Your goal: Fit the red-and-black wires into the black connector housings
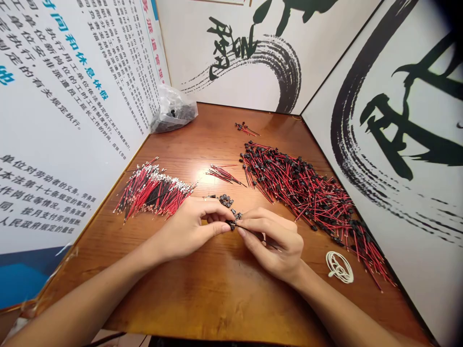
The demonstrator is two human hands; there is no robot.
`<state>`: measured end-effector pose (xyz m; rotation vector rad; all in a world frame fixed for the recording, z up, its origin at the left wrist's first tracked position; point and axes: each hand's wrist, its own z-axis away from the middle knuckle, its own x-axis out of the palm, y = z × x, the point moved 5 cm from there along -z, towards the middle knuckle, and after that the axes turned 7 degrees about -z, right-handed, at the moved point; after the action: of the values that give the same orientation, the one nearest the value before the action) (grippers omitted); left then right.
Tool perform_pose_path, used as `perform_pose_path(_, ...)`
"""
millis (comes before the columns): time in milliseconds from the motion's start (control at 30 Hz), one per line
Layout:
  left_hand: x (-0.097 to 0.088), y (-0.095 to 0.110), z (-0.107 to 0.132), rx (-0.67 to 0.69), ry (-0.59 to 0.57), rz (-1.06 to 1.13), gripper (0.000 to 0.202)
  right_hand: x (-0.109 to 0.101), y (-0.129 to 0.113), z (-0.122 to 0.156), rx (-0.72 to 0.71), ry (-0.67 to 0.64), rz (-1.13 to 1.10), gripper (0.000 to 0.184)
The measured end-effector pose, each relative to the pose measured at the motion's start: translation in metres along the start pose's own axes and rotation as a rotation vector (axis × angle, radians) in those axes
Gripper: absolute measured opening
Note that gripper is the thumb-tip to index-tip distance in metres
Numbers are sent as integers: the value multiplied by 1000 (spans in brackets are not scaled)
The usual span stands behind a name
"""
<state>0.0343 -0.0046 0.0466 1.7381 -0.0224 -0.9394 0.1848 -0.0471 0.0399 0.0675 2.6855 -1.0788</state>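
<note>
My left hand point(191, 226) and my right hand point(273, 241) meet at the middle of the wooden table point(217, 289), fingertips pinched together on a small black connector point(231, 224). Both hands are closed in a pinch. Several loose black connectors point(224, 200) lie just beyond my fingers. A bundle of red and black wires with bare metal ends point(154, 190) lies to the left of my left hand. A large pile of red and black wires with black connectors fitted point(311, 195) stretches along the right side.
A small bunch of red wires point(224, 174) lies behind the loose connectors, and a few more wires point(246, 128) lie farther back. A plastic bag of black parts point(172, 112) sits in the back left corner. A white coiled cord point(339, 266) lies at the right. Printed panels wall in the table.
</note>
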Motion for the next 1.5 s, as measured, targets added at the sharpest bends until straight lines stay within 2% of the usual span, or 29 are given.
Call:
perform_pose_path(200,2,-1,1,-39,19,-5,8,1,-4,1,-43,-16,69,19)
perform_pose_path(433,5,-4,3,-74,34,34,8,2,-3,3,-16,23,15,19)
perform_pose_path(667,5,-2,5,-49,62,69,8,5,-5,3,-22,-10,57,19)
perform_pose_path(900,5,4,7,-3,92,-27,9,9,-8,2,-49,-74,144,16)
perform_pose_path(1033,6,1,8,-25,101,-19,12,10,-5,3,-57,-78,148,16)
perform_pose_path(1300,12,-5,6,-213,23,304,7,11,-2,12,-162,-81,215,22)
perform_pose_path(1500,18,-10,6,-343,-103,512,4,10,3,13,-142,-126,195,19)
